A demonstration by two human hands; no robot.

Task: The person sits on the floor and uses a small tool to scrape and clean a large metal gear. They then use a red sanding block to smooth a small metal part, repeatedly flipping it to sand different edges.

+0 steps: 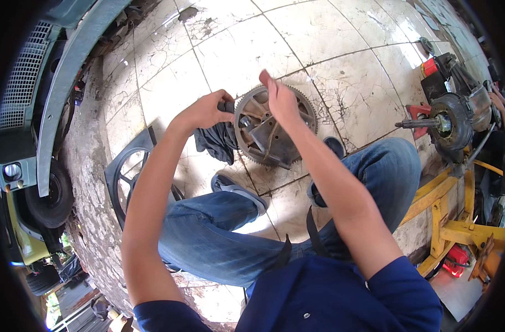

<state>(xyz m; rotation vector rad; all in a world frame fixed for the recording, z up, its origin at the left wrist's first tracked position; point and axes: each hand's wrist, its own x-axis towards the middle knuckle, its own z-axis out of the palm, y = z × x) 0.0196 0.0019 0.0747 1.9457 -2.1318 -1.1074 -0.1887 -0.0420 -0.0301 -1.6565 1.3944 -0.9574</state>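
Note:
On the floor before me lies a toothed flywheel (310, 113) with a clutch pressure plate (272, 138) and loose dark parts inside its rim. My left hand (208, 112) is at its left edge, thumb and fingers closed on a short black cylindrical piece (226, 106) against the teeth. Over the far right part of the flywheel is my right hand (283, 104), seen edge-on, its fingers stretched out away from me; I see nothing in it. What lies beneath that hand is hidden. A crumpled black cloth (216, 145) is bunched beside the flywheel, below my left hand.
A black fan shroud (111, 176) leans at the left. Further left are a vehicle's bumper (61, 99) and wheel (52, 193). On the right, a gearbox with a protruding shaft (418, 124) stands by a yellow metal frame (438, 218). My shoes flank the flywheel's near side.

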